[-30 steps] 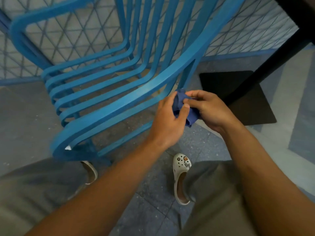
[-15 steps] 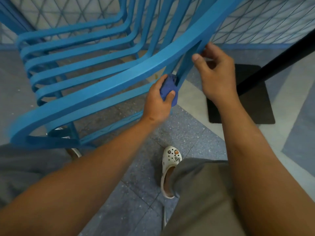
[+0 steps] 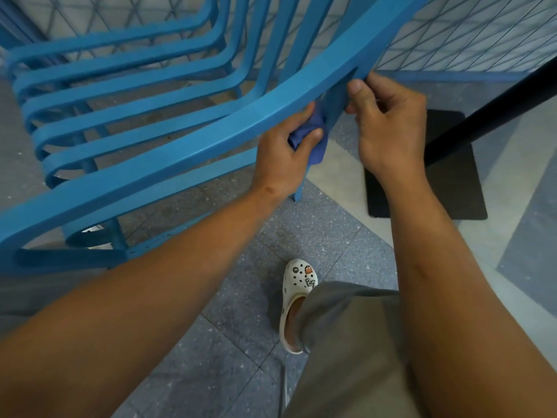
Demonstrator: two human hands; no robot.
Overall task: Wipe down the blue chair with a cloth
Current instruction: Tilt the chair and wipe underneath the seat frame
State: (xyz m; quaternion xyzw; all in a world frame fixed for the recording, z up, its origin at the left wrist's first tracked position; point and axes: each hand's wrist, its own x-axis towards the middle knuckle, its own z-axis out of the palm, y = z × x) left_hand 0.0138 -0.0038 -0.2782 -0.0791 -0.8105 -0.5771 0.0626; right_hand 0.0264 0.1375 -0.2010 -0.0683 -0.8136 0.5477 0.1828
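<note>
A blue slatted chair (image 3: 187,146) fills the upper left, its near armrest running diagonally up to the right. My left hand (image 3: 283,155) grips a bunched dark-blue cloth (image 3: 313,137) and holds it against the chair's upright support just under the armrest. My right hand (image 3: 388,125) grips that same support from the right, thumb on its front edge, fingers curled behind. Part of the cloth is hidden by my fingers and the armrest.
A black table leg (image 3: 488,107) slants down to a black square base plate (image 3: 452,188) on the right. A patterned wall panel (image 3: 470,34) stands behind the chair. My foot in a white clog (image 3: 297,300) rests on grey speckled floor tiles.
A second ago both hands held the cloth together. The right hand then let go and took hold of the chair's support; the left hand brought the cloth up against that support under the armrest.
</note>
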